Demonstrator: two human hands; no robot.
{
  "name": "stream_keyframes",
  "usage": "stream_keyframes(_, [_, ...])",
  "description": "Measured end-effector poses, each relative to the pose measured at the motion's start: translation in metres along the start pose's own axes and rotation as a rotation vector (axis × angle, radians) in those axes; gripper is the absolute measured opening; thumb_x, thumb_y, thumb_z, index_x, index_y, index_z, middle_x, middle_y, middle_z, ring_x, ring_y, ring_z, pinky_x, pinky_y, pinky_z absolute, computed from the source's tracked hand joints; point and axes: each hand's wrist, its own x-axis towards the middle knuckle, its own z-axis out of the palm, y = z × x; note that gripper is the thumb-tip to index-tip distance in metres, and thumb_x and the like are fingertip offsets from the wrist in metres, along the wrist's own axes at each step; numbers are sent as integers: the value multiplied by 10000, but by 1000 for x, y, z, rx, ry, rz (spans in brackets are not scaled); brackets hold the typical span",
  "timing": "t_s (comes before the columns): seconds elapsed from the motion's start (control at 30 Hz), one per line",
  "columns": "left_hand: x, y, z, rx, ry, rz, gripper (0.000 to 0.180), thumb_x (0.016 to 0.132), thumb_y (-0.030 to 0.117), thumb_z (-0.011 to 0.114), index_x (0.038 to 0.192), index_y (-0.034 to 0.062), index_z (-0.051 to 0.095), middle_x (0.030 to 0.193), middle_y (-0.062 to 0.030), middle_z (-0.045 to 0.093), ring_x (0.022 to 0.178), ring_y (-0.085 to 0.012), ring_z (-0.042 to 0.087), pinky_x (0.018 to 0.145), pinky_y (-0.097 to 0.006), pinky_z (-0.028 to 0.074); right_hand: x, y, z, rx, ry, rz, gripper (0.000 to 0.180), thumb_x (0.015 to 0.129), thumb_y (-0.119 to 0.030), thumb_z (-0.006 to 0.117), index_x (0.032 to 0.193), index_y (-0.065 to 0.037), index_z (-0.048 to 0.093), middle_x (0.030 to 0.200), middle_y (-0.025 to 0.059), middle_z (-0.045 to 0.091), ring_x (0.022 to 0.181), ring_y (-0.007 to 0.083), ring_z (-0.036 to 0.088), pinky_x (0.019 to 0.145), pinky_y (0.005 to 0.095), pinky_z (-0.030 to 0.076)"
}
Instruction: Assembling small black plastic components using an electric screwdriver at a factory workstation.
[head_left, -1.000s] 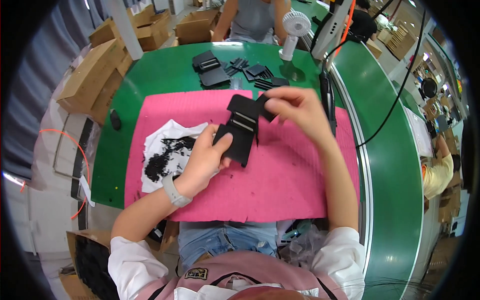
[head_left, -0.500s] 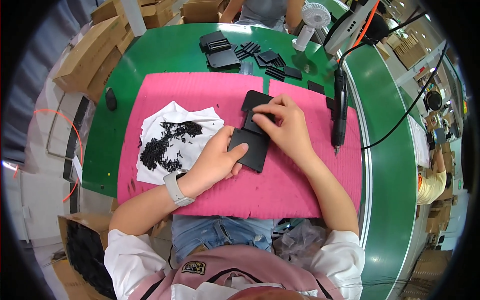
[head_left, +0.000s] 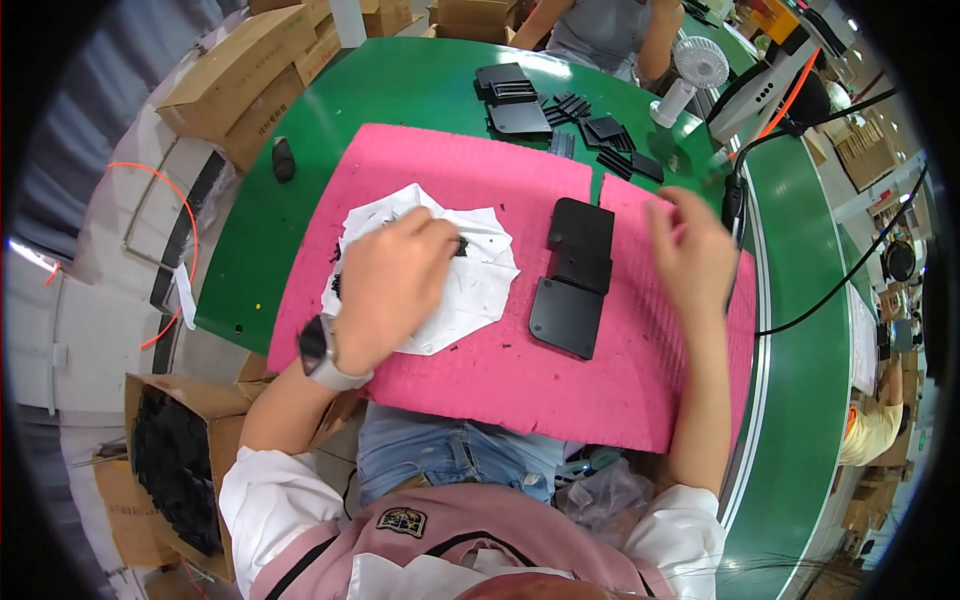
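Observation:
Over the crumpled white cloth or paper [head_left: 478,290], my left hand [head_left: 395,285] bends its fingers down among small black screw-like pieces [head_left: 461,246]. Its fingers are drawn together and their tips are hidden. On the pink mat, a black hinged-looking plate assembly lies untouched: an upper plate [head_left: 588,222], a middle piece [head_left: 580,268] and a lower plate [head_left: 565,318]. My right hand [head_left: 693,250], slightly blurred, is raised to the right of it with fingers apart, beside the hanging black electric screwdriver [head_left: 735,200]. Nothing shows in that hand.
Several black plates and strips [head_left: 520,117] lie on the green table [head_left: 400,75] beyond the pink mat [head_left: 450,380]. A white fan [head_left: 700,62] stands at the far right. Across the table sits another person [head_left: 600,35]. A carton of black parts [head_left: 180,460] stands at lower left.
Both hands have let go of the black plates, which now lie on the mat. My left hand has moved left onto the screw-like pieces; my right has moved right toward the screwdriver. The view has shifted.

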Motion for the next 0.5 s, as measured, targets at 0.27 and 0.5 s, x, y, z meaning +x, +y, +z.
stream_keyframes(0.27, [-6,-39,4,-151,-111,-27,78,741,83,650,777,31,606,760,-92,549,745,-279,570,619,-384,458,15,112,-30,-503,-12,462,408,823,-486,541,998,-136,654,825,71,660,798,284,639,705,399,486])
stream_keyframes(0.5, [-5,-38,2,-139,104,-14,78,785,79,628,796,9,594,751,-124,574,676,-303,577,590,-369,450,18,142,-3,-252,-198,531,639,737,-619,572,950,-21,643,813,174,662,839,328,645,744,384,485])
